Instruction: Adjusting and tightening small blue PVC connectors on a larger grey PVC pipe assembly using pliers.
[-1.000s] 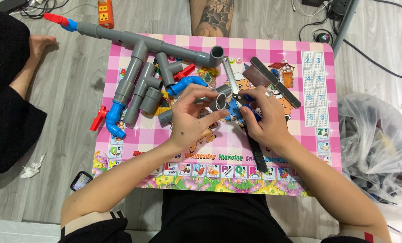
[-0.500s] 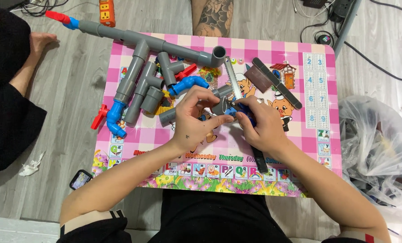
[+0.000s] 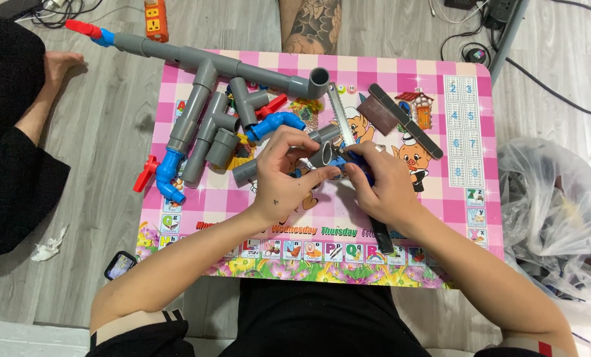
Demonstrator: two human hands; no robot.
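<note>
My left hand (image 3: 283,178) grips a short grey pipe piece (image 3: 324,151) at the middle of the pink checked table (image 3: 454,198). My right hand (image 3: 381,185) presses against the pipe's end and holds a small blue fitting (image 3: 348,160); a dark tool handle (image 3: 383,237) runs out below that hand. Left of my hands lies an assembly of grey pipes (image 3: 203,106) with blue elbows (image 3: 166,175) and red valve handles (image 3: 145,173). A small hand saw (image 3: 340,119) lies just above the pipe.
A dark file (image 3: 404,119) and a brown block (image 3: 378,114) lie at the table's upper right. Another person sits at the left (image 3: 11,152), and a tattooed leg (image 3: 315,25) shows at the top. A plastic bag (image 3: 560,218) lies right; a phone (image 3: 119,264) lies on the floor.
Both hands have drawn closer together around the short grey pipe. My right hand shifted left onto the pipe's end with the blue fitting.
</note>
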